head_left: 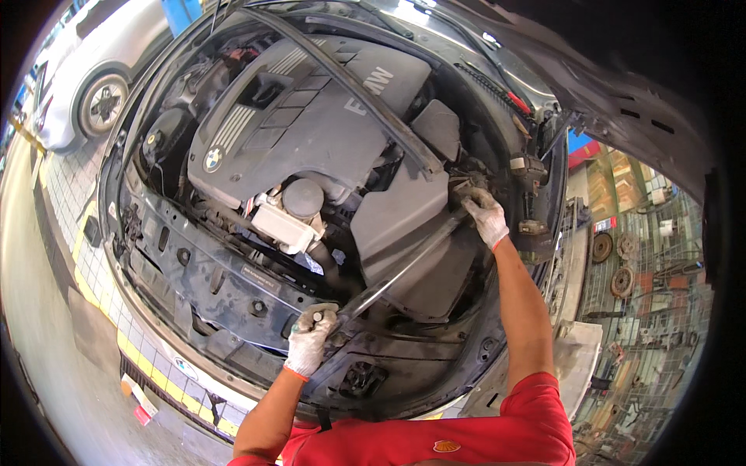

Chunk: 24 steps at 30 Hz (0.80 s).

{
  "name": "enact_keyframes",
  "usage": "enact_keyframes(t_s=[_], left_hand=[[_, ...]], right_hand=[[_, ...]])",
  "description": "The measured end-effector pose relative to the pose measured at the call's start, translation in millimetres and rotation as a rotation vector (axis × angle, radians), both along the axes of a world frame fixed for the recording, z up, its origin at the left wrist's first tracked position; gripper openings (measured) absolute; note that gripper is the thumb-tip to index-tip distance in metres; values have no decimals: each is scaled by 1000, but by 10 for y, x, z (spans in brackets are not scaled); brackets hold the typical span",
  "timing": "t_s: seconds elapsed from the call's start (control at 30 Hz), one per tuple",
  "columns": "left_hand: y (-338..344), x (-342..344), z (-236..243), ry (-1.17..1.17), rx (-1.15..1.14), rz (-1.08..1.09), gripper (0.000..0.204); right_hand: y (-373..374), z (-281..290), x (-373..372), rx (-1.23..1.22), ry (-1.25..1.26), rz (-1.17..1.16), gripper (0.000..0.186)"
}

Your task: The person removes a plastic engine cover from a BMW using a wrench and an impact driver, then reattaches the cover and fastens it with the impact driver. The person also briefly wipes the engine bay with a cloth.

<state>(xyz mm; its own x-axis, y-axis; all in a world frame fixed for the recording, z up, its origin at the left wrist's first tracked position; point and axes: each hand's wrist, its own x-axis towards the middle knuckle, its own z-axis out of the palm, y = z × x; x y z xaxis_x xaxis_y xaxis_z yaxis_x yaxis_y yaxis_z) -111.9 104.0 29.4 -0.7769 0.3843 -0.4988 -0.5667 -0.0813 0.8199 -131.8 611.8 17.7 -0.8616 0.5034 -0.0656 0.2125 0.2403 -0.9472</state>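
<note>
A long metal brace bar [404, 273] slants across the right side of the engine bay, from its front edge toward the rear right. My left hand [309, 342], in a whitish work glove, is closed around the bar's front end. A small round metal piece [317, 317] shows at its fingers; I cannot tell whether it belongs to the bar. Toward the rear, my right hand [487, 217], also gloved, has its fingers curled over the bar's other end. Its fingertips are partly hidden among dark parts. Beneath the bar lies a black plastic housing [408, 221].
A large grey engine cover [299, 116] fills the bay's middle, with another dark bar [342, 78] crossing it. In front of the cover sits a white reservoir with a black cap [303, 198]. The raised hood [614, 85] overhangs the right. Loose parts hang on a mesh rack [645, 311].
</note>
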Motion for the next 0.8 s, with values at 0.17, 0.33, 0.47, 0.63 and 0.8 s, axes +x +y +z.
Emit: enact_keyframes(t_s=[0.17,0.33,0.47,0.63,0.8], left_hand=[[19,-136,254,163,-19,94,18],[42,-132,411,371,-25,123,20],[43,-9,361,248,26,117,16],[38,128,97,170,19,66,29],[65,1,233,234,-34,83,26]], right_hand=[[-107,215,-17,-138,31,108,27],[-165,256,16,-74,0,76,30],[-157,224,-1,209,-90,83,33],[-170,65,-93,7,-72,-200,34],[-142,125,-80,-131,33,9,26]])
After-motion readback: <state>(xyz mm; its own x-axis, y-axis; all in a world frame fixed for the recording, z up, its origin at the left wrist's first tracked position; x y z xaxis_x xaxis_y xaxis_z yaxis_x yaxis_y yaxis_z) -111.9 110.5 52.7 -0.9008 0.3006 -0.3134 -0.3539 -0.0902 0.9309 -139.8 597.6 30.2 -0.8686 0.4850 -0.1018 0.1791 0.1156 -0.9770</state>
